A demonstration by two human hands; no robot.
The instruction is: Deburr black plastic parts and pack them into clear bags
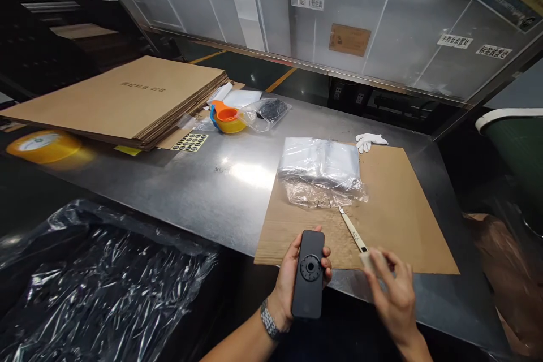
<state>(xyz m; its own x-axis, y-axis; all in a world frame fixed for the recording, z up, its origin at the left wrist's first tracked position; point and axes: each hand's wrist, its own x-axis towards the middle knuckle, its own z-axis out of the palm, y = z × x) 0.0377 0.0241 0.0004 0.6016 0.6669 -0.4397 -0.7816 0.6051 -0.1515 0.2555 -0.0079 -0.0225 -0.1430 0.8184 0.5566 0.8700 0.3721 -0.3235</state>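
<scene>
A flat black handheld device (307, 300) with rounded corners and a round dial-like ring lies upright in my left hand (287, 280), the fingers wrapped around its sides. My right hand (394, 294), slightly blurred, pinches the near end of a cream utility knife (351, 230) marked "A26". The knife's blade tip points away from me, close to a clear plastic wrapper. Under the knife is a flat cardboard sheet (399, 209), and on the sheet's far part rests a stack of clear plastic bags (320, 161) in that wrapper.
A white glove (371, 141) lies behind the cardboard sheet on the metal table (203, 181). At left are stacked cardboard (127, 96), a tape roll (46, 146), a sticker sheet (190, 142) and an orange-yellow tape dispenser (229, 119). Black plastic sheeting (106, 283) fills the lower left.
</scene>
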